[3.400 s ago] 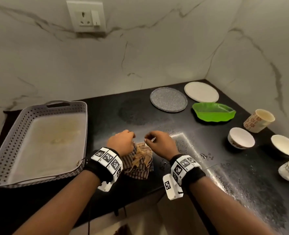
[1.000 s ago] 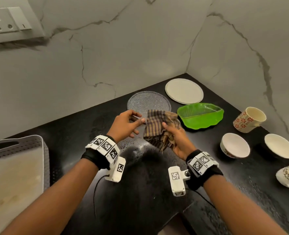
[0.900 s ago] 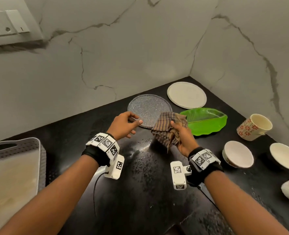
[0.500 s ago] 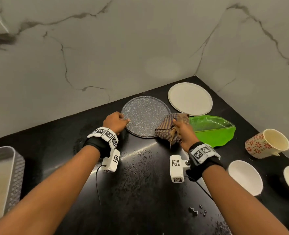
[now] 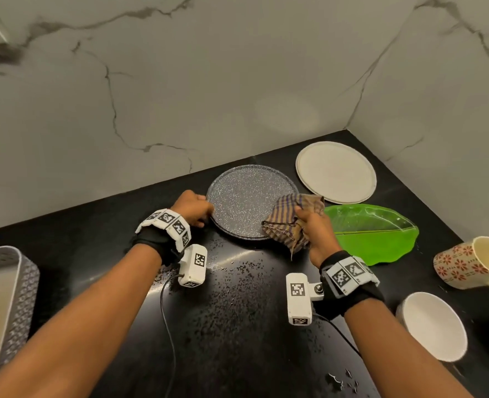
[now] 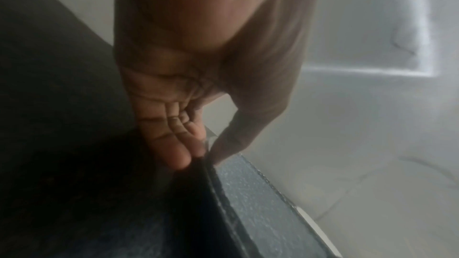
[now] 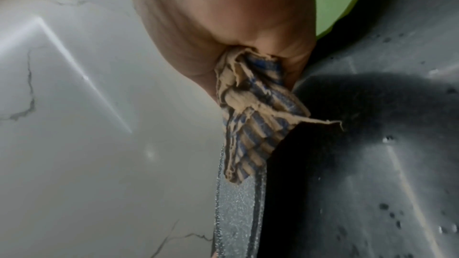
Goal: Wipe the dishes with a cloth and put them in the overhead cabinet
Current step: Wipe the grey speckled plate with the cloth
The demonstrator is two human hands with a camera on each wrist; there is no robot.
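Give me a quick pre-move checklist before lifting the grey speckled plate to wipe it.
1. Left hand grip on the speckled plate: ok, thumb on top of the rim, fingers at the edge.
2. Cloth held by the right hand: ok, bunched.
3. Cloth on the plate: ok, covers its right edge.
4. Plate clear of the white plate and green tray: ok, gaps visible.
5. Countertop dry: not ok, droplets.
6. Cabinet open: cannot tell, not in view.

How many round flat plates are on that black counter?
2. The speckled grey plate lies between the hands near the back wall; the cream plate sits in the corner behind the green leaf dish. More could lie outside the view.
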